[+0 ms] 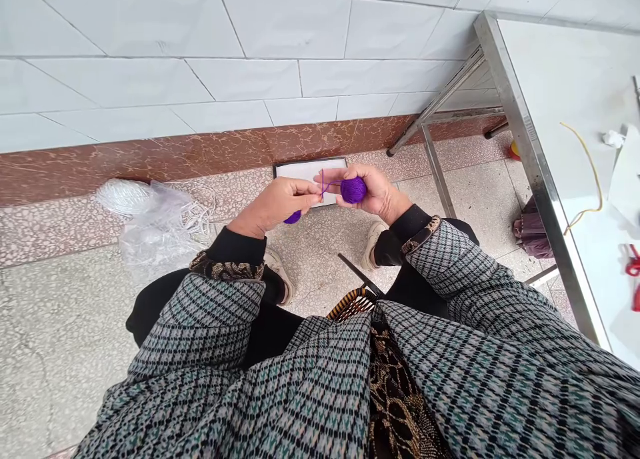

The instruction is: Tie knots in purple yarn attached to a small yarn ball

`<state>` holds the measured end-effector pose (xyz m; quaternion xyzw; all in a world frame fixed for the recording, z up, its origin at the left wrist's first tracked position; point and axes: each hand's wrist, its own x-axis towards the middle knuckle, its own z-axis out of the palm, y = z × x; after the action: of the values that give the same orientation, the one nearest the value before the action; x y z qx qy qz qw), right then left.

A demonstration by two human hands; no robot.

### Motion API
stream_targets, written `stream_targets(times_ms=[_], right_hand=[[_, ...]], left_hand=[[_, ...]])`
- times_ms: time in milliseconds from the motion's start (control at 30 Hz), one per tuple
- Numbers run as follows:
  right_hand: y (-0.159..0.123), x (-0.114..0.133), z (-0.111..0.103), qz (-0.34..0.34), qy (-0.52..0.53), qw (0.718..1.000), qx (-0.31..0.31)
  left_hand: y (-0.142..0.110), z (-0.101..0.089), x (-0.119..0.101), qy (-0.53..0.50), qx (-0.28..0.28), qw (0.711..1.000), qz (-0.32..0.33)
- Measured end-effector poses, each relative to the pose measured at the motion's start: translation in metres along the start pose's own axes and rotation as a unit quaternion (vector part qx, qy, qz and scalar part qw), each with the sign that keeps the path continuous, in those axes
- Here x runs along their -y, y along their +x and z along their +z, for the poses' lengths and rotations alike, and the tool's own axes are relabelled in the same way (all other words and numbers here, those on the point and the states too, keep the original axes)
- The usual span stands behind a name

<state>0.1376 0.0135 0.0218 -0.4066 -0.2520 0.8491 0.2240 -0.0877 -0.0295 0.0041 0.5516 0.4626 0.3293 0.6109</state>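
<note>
My right hand (374, 189) is closed around a ball of purple yarn (353, 190), its fingers reaching toward my left hand. A short run of purple yarn strand (330, 183) stretches from the ball to the fingertips of my left hand (287, 202), which pinch it. Below the left palm a second purple bundle (293, 217) shows, partly hidden by the hand; whether it is held or hangs I cannot tell. Behind both hands a white tray-like panel with a dark edge (310, 170) stands on the floor by the wall.
White cord and clear plastic bags (163, 225) lie on the floor at left. A metal-framed table (530, 139) stands at right, with a yellow cord (593, 169) and red pieces (634, 265) on it. A woven seat edge (353, 303) shows between my knees. The tiled wall (280, 79) is ahead.
</note>
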Motion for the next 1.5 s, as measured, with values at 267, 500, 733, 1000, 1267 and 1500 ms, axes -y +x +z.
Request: stream_targets(times_ms=[267, 500, 733, 1000, 1267, 1500], right_hand=[[-0.007, 0.005, -0.031, 0.035, -0.175, 0.937, 0.300], [-0.011, 0.004, -0.010, -0.099, -0.024, 0.985, 0.141], [-0.024, 0.032, -0.007, -0.195, 0.029, 0.980, -0.042], [-0.028, 0.071, -0.045, -0.281, -0.072, 0.929, -0.230], [-0.030, 0.109, -0.100, -0.396, -0.115, 0.854, -0.317], [-0.054, 0.131, -0.100, -0.384, -0.006, 0.881, -0.277]], left_hand=[[-0.011, -0.023, -0.013, -0.108, 0.095, 0.985, -0.098], [-0.012, -0.017, -0.012, -0.189, 0.042, 0.977, -0.093], [-0.005, -0.021, 0.003, -0.196, 0.051, 0.977, -0.071], [-0.004, -0.016, 0.014, -0.181, 0.094, 0.977, -0.070], [-0.010, -0.018, 0.034, -0.233, 0.073, 0.957, -0.154], [-0.018, -0.033, 0.057, -0.166, 0.059, 0.952, -0.249]])
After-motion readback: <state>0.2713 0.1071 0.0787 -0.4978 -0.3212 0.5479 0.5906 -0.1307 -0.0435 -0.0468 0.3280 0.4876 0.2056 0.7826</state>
